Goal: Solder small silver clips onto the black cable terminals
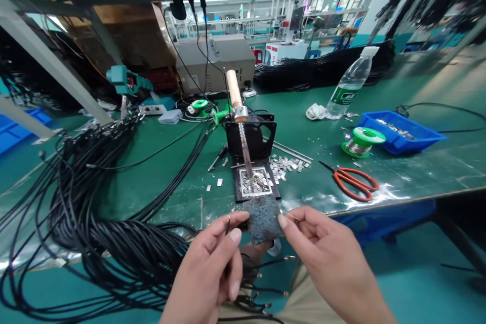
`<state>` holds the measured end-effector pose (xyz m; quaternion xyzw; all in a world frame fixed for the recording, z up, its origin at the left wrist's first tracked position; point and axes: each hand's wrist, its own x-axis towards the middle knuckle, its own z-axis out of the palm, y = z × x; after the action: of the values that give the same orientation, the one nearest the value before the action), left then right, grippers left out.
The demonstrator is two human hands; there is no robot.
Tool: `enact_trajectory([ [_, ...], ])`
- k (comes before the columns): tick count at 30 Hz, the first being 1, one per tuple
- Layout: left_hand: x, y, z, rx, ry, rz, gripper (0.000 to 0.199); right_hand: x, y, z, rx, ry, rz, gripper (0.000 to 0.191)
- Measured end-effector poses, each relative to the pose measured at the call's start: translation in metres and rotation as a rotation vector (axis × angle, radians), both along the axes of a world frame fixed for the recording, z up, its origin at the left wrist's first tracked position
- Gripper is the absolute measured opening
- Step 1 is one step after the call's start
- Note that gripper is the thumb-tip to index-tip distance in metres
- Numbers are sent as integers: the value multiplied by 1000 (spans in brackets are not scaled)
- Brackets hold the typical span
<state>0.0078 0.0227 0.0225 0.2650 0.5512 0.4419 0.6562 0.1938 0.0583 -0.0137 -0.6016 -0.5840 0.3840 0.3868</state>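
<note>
My left hand (214,258) is closed round a thin black cable (228,224), whose stripped end points up between thumb and forefinger. Opposite it, my right hand (319,248) pinches a thin piece of solder wire (290,214). Between the hands, a dark rough pad (263,220) sticks out from the table's front edge. Just behind the pad, a soldering iron with a wooden handle (234,92) hangs tip down over a small tray (243,195) of metal bits. A black fan frame (271,134) stands behind the iron.
A large bundle of black cables (87,212) covers the left side. Orange-handled scissors (355,182), a solder spool (359,143), a blue bin (413,147) and a bottle (347,88) are at the right. Small metal pieces (284,166) lie beside the tray.
</note>
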Motion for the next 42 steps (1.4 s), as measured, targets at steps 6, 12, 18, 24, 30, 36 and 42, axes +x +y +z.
enact_trajectory([
  [6,-1,3,1,5,24,87,63,-4,12,1,-70,28,70,47],
  [12,1,12,5,-27,32,90,79,-15,30,8,-57,17,89,46],
  [18,3,13,14,-13,35,103,82,-26,36,22,30,-62,13,41],
  [24,11,1,16,143,164,70,66,-32,24,29,187,-118,-35,35],
  [30,24,-6,18,212,288,141,48,-37,17,29,362,-164,2,28],
  [36,25,-10,10,279,392,160,38,-39,14,22,467,-198,12,27],
  [42,21,-14,7,252,334,160,37,-39,9,26,526,-225,43,26],
])
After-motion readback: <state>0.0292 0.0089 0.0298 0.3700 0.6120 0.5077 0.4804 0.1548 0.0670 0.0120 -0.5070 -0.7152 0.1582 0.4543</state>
